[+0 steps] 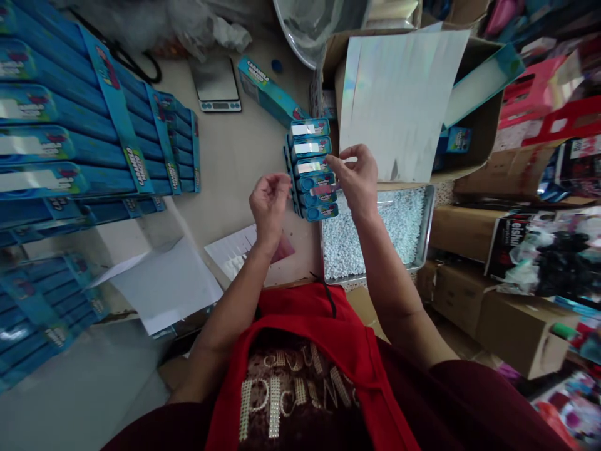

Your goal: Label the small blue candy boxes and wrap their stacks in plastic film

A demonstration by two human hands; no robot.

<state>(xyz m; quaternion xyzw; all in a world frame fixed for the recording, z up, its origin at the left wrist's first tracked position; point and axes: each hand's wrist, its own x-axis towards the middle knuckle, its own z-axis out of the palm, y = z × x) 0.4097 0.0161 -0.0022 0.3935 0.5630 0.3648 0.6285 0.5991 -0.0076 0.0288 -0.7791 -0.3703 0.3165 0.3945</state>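
Note:
A row of several small blue boxes (313, 198), printed "Caramelo", stands upright on the table between my hands. White label strips (308, 148) lie across the tops of the upper three boxes. My right hand (359, 181) is at the row's right side, fingers bent together, fingertips at the end of the third box's label. A blurred pinkish patch shows below those fingertips. My left hand (271, 203) is closed in a pinch beside the row's left edge; what it may hold is too small to tell. Below it lies a sheet with white strips (235, 250), partly covered by my forearm.
Stacked blue boxes (113, 119) fill the left side. A longer blue carton (270, 91) and a digital scale (216, 84) lie behind the row. At right are a metal tray of pale pellets (404, 219) and a cardboard box (483, 138) with a shiny sheet (399, 100) over it.

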